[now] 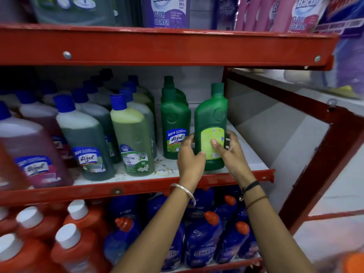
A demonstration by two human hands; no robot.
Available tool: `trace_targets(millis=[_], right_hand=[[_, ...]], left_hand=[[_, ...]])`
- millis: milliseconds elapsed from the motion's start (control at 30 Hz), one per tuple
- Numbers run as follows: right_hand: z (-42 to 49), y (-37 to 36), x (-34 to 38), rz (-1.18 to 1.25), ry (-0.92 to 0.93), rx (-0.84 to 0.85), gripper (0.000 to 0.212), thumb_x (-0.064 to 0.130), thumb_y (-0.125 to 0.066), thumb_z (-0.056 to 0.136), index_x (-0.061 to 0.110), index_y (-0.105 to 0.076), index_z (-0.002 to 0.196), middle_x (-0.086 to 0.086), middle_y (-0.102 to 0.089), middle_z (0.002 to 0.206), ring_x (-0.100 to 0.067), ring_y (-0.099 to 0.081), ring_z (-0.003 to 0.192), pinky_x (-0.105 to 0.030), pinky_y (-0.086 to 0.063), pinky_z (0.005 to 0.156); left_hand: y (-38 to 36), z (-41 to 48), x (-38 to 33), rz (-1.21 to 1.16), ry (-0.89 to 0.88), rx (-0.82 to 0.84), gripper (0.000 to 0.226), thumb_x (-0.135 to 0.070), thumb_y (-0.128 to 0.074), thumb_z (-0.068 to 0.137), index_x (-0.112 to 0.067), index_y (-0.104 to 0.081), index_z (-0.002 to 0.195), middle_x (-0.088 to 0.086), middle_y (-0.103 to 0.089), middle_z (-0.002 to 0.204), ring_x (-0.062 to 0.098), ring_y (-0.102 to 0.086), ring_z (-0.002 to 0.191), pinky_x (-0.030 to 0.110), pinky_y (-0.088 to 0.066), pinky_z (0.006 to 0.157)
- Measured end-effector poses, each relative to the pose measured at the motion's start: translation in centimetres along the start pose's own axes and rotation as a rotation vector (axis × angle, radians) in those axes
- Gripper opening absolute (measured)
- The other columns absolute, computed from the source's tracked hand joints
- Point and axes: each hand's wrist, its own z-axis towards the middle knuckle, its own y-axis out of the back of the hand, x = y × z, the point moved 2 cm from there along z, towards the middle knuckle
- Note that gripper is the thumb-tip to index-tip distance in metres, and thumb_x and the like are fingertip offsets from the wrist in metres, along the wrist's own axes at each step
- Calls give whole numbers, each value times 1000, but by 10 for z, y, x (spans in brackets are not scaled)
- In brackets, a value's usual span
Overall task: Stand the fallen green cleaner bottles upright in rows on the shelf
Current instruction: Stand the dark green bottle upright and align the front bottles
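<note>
Green bottle (211, 123) upright between both hands' grip

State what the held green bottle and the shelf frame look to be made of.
Green bottle: opaque plastic by the look, matte, with a moulded round emblem on its shoulder and a glossy paper-like label. Shelf frame: probably painted metal, red with a slight sheen, fastened with shiny bolts.

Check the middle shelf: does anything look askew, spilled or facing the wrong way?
The green bottle held by the left hand and right hand stands upright but shows its back label, while the green bottle row beside it faces front. Dark specks litter the shelf board near them.
</note>
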Motion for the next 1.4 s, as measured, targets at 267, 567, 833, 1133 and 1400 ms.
trace_targets(millis=[267,567,833,1133,1400], right_hand=[[-27,-64,-2,23,20,170,52,11,-62,85,10,-36,131,-8,-55,121,-3,-59,97,-14,-53,70],[-39,-58,-1,-151,46,-114,35,26,-77,72,13,-54,96,-6,-64,100,-20,-62,90,-17,-49,68],[-44,-87,16,-265,93,88,45,47,-73,70,17,-65,103,-1,-59,100,-20,-60,99,-34,-53,84],[-23,-66,14,37,-22,286,33,7,-60,86,13,-52,117,7,-64,105,2,-67,86,-12,-53,68],[-12,-54,-1,55,-26,254,28,13,-53,91,17,-54,119,-1,-64,111,-4,-62,96,-13,-54,72]], left_hand=[[64,-14,16,200,-94,-202,63,9,-54,73,-14,-44,131,8,-50,136,27,-49,124,44,-43,103],[72,-27,20,269,-130,-97,49,-17,-69,79,-8,-48,122,13,-55,123,28,-53,113,36,-44,96],[72,-55,25,218,-297,-156,23,4,-48,84,-9,-55,102,5,-51,106,20,-56,93,42,-52,83],[75,-32,15,260,-153,23,73,15,-40,78,-5,-15,143,13,-32,142,20,-40,125,11,-33,95],[81,-29,19,288,-174,20,63,13,-38,81,-7,-26,140,14,-40,137,20,-42,124,14,-31,96]])
